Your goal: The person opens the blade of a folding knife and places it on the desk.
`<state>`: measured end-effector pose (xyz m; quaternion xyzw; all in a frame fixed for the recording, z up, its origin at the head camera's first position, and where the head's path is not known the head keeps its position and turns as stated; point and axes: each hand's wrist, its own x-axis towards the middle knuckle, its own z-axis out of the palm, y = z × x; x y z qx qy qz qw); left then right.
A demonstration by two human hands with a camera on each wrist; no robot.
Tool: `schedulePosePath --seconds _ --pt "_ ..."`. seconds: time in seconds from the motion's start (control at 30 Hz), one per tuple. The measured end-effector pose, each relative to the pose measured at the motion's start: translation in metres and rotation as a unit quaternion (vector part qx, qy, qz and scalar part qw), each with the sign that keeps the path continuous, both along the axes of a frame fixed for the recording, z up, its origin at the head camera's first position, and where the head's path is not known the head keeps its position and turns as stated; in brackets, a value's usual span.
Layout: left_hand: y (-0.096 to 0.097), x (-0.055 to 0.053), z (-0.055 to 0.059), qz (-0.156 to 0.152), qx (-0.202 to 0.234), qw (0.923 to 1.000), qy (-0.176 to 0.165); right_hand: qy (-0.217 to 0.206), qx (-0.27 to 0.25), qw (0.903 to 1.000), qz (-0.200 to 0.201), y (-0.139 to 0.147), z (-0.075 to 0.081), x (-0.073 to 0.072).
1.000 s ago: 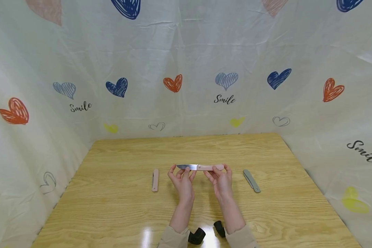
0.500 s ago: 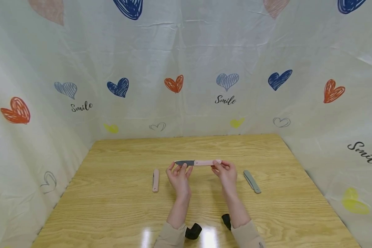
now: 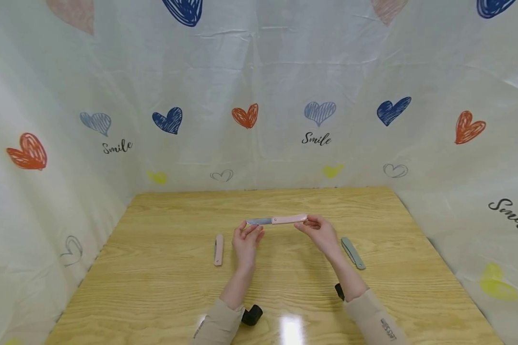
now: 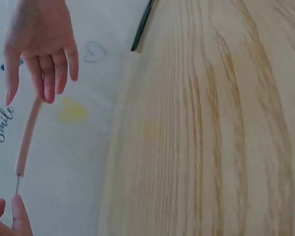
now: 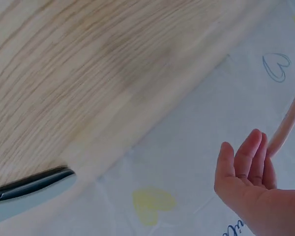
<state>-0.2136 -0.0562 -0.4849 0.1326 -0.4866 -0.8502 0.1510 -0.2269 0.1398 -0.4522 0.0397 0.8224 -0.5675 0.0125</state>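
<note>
An opened pink-handled folding knife (image 3: 289, 219) is held level above the table in the head view, its blade to the left. My left hand (image 3: 244, 247) pinches the blade between thumb and fingers. At the handle's far end is my right hand (image 3: 323, 235); its fingertips touch the handle, while the left wrist view shows its thumb apart from the knife. A second pink folding knife (image 3: 218, 250), folded, lies on the table left of my left hand. On the right lies a folded green folding knife (image 3: 353, 253), beyond my right wrist.
The wooden table (image 3: 164, 297) has a white curtain (image 3: 280, 62) printed with hearts behind it and at both sides. Black wrist devices (image 3: 252, 315) sit at the inner sides of both forearms.
Both hands have risen with the opened knife and moved farther apart. My right hand has slid to the handle's end, and its thumb has come off the handle.
</note>
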Motion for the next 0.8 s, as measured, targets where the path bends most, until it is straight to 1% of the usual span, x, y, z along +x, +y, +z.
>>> schedulePosePath --seconds 0.07,0.13,0.2,0.27,0.33,0.4,0.47,0.53,0.63,0.8 --pt "-0.006 -0.002 -0.002 -0.017 -0.017 0.9995 -0.021 0.0 0.049 0.9981 0.037 0.003 -0.004 -0.001" --pt "-0.012 -0.004 -0.004 -0.036 -0.045 0.9974 -0.043 0.003 0.084 0.9942 0.067 0.006 -0.008 -0.002" --pt "-0.016 -0.006 -0.005 -0.061 -0.073 0.9934 -0.065 0.005 0.111 0.9901 0.086 0.009 -0.012 -0.003" --pt "-0.02 -0.007 -0.007 -0.086 -0.108 0.987 -0.082 0.005 0.133 0.9859 0.101 0.01 -0.016 -0.005" --pt "-0.024 -0.007 -0.009 -0.108 -0.148 0.9784 -0.094 0.006 0.156 0.9813 0.112 0.011 -0.019 -0.006" --pt "-0.027 -0.008 -0.011 -0.128 -0.182 0.97 -0.097 0.004 0.18 0.9765 0.119 0.012 -0.022 -0.008" --pt "-0.03 -0.009 -0.014 -0.144 -0.218 0.96 -0.101 0.003 0.201 0.9708 0.131 0.011 -0.024 -0.009" --pt "-0.033 -0.01 -0.017 -0.157 -0.246 0.9507 -0.105 0.001 0.226 0.9641 0.139 0.012 -0.027 -0.011" --pt "-0.036 -0.013 -0.019 -0.174 -0.28 0.9372 -0.113 -0.012 0.253 0.9559 0.148 0.012 -0.032 -0.014" --pt "-0.039 -0.017 -0.021 -0.204 -0.35 0.9052 -0.128 -0.03 0.266 0.9493 0.164 0.015 -0.038 -0.019"
